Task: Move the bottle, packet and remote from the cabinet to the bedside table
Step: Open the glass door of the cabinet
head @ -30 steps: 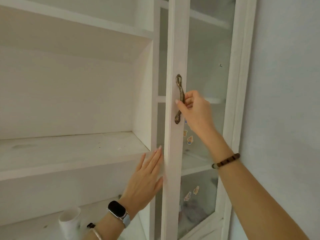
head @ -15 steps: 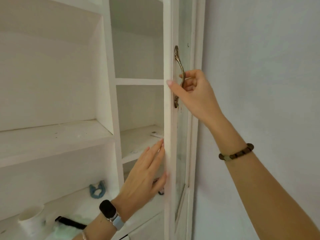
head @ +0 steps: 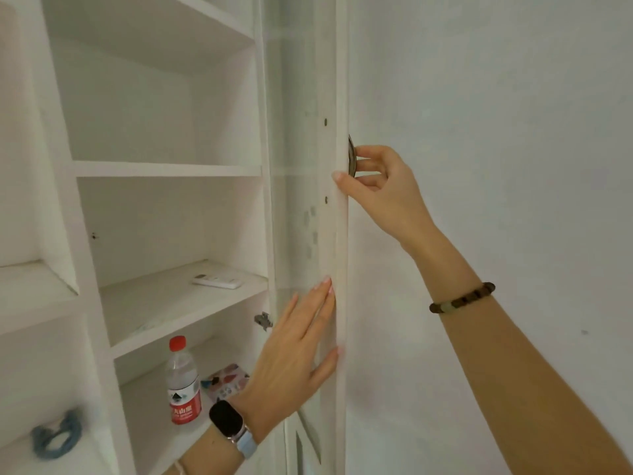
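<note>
The white cabinet's glass door (head: 329, 241) stands swung wide open, edge-on to me. My right hand (head: 380, 190) grips its metal handle (head: 352, 156), thumb on the door's edge. My left hand (head: 294, 354) presses flat against the door's inner side with straight fingers. A white remote (head: 216, 280) lies on the middle shelf. On the shelf below stands a clear bottle (head: 183, 382) with a red cap and red label. Beside it lies a colourful packet (head: 226, 380), partly hidden by my left wrist.
A blue-grey scrunchie (head: 56, 437) lies on a lower shelf at the left. The upper shelves (head: 164, 168) hold nothing visible. A plain white wall (head: 496, 132) fills the right side, close behind the open door.
The door has swung further open towards the wall. The right-hand compartment now shows the remote, bottle and packet. Both hands stayed on the door.
</note>
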Action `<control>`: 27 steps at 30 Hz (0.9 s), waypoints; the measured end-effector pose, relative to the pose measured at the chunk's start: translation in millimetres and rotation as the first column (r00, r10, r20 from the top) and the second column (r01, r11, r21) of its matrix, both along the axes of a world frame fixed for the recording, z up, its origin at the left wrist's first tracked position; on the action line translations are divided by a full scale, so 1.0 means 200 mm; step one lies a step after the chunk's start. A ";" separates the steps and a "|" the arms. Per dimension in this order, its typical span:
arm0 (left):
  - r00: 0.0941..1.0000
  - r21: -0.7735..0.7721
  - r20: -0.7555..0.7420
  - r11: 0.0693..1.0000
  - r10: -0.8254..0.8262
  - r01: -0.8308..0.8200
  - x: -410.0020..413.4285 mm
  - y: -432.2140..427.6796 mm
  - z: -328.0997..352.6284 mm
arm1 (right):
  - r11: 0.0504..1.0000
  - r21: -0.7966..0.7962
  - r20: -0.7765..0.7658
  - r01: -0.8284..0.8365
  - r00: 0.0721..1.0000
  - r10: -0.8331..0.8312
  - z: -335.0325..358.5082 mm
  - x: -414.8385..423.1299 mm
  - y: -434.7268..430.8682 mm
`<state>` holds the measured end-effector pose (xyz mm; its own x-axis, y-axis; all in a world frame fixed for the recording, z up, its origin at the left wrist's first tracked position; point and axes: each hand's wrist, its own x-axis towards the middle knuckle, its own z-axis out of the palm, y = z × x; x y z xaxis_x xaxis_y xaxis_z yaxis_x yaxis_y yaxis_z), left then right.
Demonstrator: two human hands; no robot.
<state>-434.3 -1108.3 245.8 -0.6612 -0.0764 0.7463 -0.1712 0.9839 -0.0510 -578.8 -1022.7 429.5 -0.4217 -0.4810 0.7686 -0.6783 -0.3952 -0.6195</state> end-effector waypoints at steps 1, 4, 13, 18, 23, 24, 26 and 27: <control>1.000 -0.007 0.007 1.000 -0.005 0.005 -0.05 0.01 0.00 | 1.000 0.013 0.001 0.010 1.000 -0.010 0.00 -0.04 0.02; 1.000 -0.045 0.023 0.999 0.006 -0.005 -0.22 0.03 0.01 | 0.997 0.071 -0.017 0.032 0.999 -0.031 0.02 -0.20 0.05; 0.997 -0.080 0.046 0.995 0.059 -0.055 -0.65 0.03 0.01 | 0.991 0.134 -0.034 0.032 0.999 -0.027 0.01 -0.59 0.05; 0.993 -0.098 0.083 0.992 0.085 -0.077 -0.79 -0.01 0.03 | 0.987 0.144 -0.017 0.064 0.998 -0.062 0.01 -0.69 0.02; 0.992 -0.108 0.081 0.990 0.095 -0.086 -0.82 -0.03 0.02 | 0.990 0.128 -0.002 0.055 0.998 -0.055 -0.01 -0.72 -0.01; 0.992 -0.116 0.081 0.989 0.099 -0.089 -0.82 -0.03 0.02 | 0.991 0.122 0.001 0.052 0.999 -0.052 -0.01 -0.72 -0.01; 0.991 -0.130 0.082 0.987 0.107 -0.096 -0.83 -0.04 0.02 | 0.992 0.115 0.010 0.047 0.999 -0.048 -0.01 -0.72 -0.02; 0.990 -0.135 0.080 0.986 0.112 -0.100 -0.83 -0.04 0.02 | 0.992 0.115 0.014 0.047 0.999 -0.049 -0.01 -0.73 -0.02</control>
